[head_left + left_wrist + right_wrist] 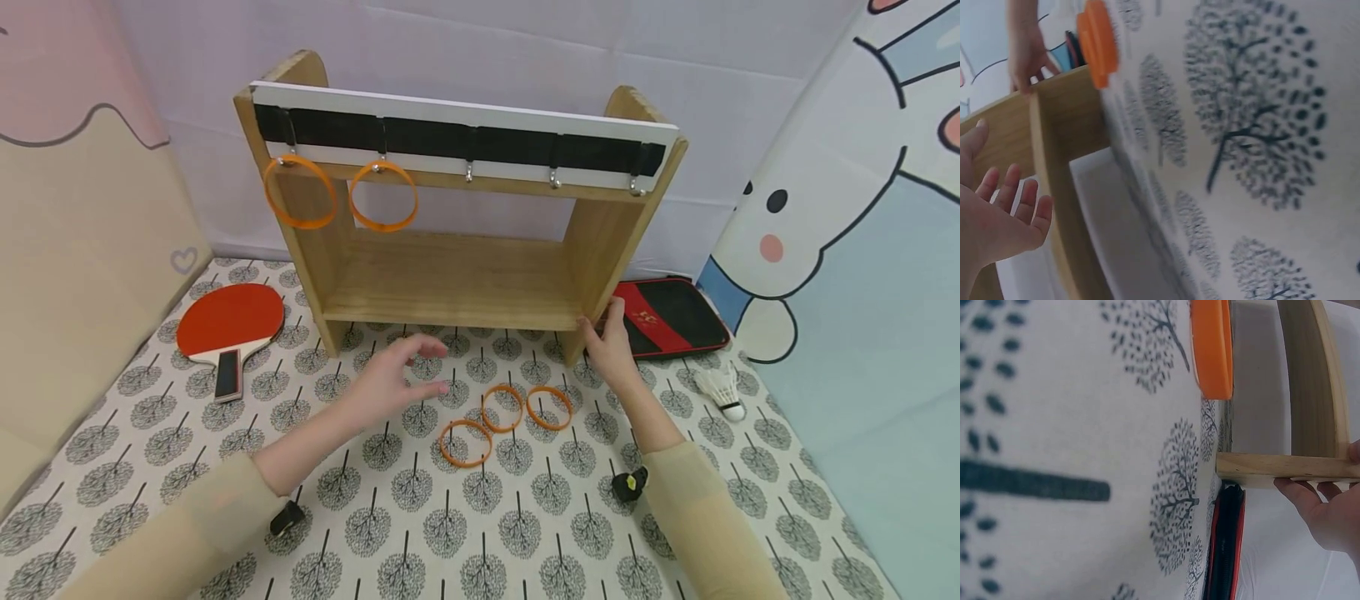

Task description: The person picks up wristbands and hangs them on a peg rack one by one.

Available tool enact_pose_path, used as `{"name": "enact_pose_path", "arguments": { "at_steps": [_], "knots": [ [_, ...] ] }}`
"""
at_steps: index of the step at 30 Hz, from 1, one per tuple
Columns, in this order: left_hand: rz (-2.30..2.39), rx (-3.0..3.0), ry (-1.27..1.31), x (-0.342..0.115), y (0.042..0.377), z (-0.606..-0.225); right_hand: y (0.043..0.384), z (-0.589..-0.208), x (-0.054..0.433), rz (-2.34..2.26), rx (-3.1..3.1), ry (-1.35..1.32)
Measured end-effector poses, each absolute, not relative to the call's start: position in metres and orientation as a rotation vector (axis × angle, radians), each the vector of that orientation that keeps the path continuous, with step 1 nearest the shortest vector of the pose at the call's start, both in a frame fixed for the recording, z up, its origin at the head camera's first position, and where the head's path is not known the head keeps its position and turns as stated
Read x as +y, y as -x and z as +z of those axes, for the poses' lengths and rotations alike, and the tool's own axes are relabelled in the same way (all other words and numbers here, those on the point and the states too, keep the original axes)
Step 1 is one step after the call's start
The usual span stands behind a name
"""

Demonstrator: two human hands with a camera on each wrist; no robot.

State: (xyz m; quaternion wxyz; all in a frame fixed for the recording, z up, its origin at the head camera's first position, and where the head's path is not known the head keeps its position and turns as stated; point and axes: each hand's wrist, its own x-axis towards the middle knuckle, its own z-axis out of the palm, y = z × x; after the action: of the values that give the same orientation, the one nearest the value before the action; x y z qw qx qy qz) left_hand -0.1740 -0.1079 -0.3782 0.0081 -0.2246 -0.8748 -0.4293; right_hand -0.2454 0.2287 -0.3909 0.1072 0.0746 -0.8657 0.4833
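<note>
A wooden rack (450, 279) stands at the back of the table, with a row of hooks on its black-and-white front strip (465, 142). Two orange rings, a left one (300, 193) and a right one (382, 197), hang from the two leftmost hooks. My right hand (611, 348) grips the lower right side panel (1285, 465), thumb in front and fingers on the outer face. Before the rack, my left hand (393, 379) hovers with fingers spread and nothing in them. Three more orange rings (465, 463) lie on the cloth between my hands.
A red table tennis paddle (231, 321) lies at the left. Behind my right hand is a black and red case (667, 317), with a shuttlecock (722, 392) in front of it. The tablecloth (420, 533) has a tree print; fabric walls (862, 350) surround the table.
</note>
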Motion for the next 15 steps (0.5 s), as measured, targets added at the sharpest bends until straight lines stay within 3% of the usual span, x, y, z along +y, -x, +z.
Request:
{"name": "enact_pose_path", "arguments": {
  "at_steps": [15],
  "knots": [
    [-1.136, -2.989, 1.192, -0.087, 0.187, -0.412, 0.246, -0.391, 0.23, 1.418, -2.558, -0.21]
  ]
}}
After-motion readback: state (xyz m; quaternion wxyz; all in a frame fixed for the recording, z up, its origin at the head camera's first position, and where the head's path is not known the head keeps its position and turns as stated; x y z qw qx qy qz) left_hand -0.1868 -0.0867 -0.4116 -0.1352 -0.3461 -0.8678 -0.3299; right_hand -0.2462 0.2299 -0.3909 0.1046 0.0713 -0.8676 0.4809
